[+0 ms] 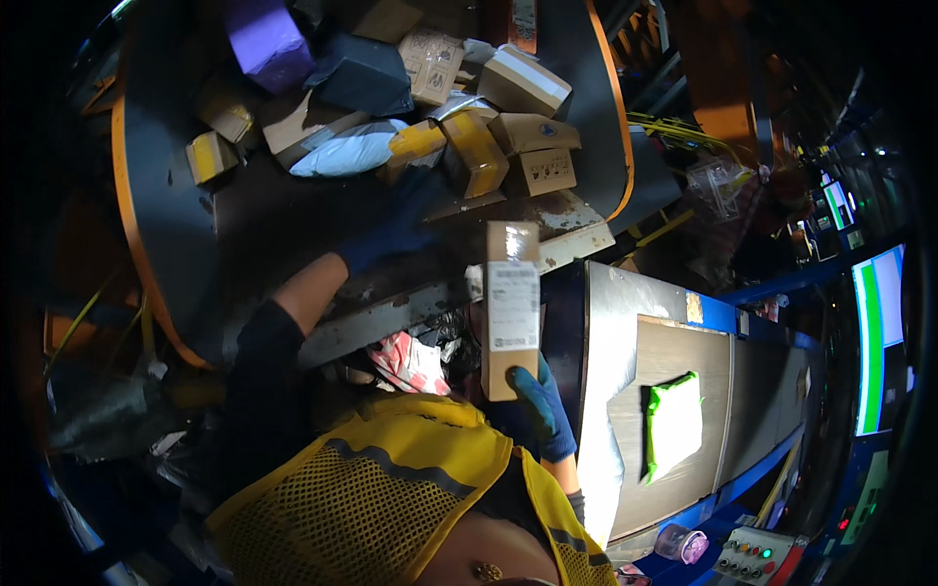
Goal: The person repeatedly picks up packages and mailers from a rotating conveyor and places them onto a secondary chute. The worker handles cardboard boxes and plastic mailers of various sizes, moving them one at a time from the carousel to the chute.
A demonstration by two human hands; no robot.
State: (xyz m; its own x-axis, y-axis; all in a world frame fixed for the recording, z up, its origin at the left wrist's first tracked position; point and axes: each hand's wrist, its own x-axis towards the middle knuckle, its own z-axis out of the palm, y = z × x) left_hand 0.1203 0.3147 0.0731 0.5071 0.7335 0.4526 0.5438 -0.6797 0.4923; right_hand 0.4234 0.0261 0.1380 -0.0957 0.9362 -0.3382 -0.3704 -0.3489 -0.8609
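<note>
My right hand point(541, 406), in a blue work glove, grips the lower end of a long narrow cardboard box point(514, 377); a white printed label faces up on it. My left hand point(388, 223), gloved in dark blue, reaches over the dark chute just below the parcels; it is shadowed and blurred, and its fingers are hard to make out. Nearest to it lie a pale blue plastic mailer point(348, 152), a box with yellow tape point(475, 154) and a smaller yellow-taped parcel point(418, 143). Farther up are a black parcel point(363, 73) and a purple parcel point(270, 44).
An orange rim point(130, 220) edges the chute, with a worn metal ledge point(388, 315) at its near side. To the right, a bright green and white mailer point(674, 427) lies on a conveyor belt point(630, 505). A button control box point(758, 558) sits at lower right; bags lie below the ledge.
</note>
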